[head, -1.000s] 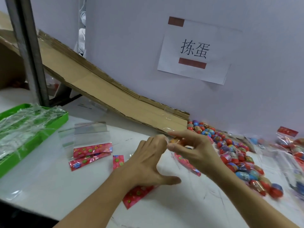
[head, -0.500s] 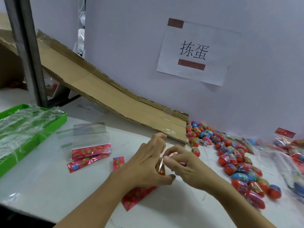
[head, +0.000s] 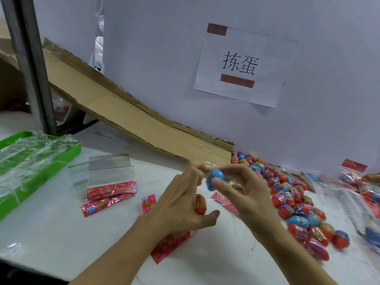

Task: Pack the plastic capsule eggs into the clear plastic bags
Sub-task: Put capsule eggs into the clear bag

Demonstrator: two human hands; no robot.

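Note:
My right hand [head: 242, 192] pinches a blue capsule egg [head: 215, 177] between thumb and fingers, above the table's middle. My left hand [head: 181, 204] pinches the top edge of a clear plastic bag [head: 224, 199] with a red flowered strip, close beside the blue egg. An orange-red egg [head: 199, 204] sits lower down inside that bag, by my left palm. A heap of several loose eggs [head: 296, 202] lies to the right along the wall. Empty bags [head: 111, 177] with red flowered strips lie flat to the left.
A green tray [head: 39, 169] covered in crumpled clear film stands at the far left. A cardboard ramp [head: 131, 120] slopes down to the egg heap. Filled bags [head: 362, 188] lie at the far right. A metal post [head: 28, 64] rises at the back left.
The orange-red egg that my hands held has dropped down into the bag. My right hand now holds a blue egg up at the bag's mouth.

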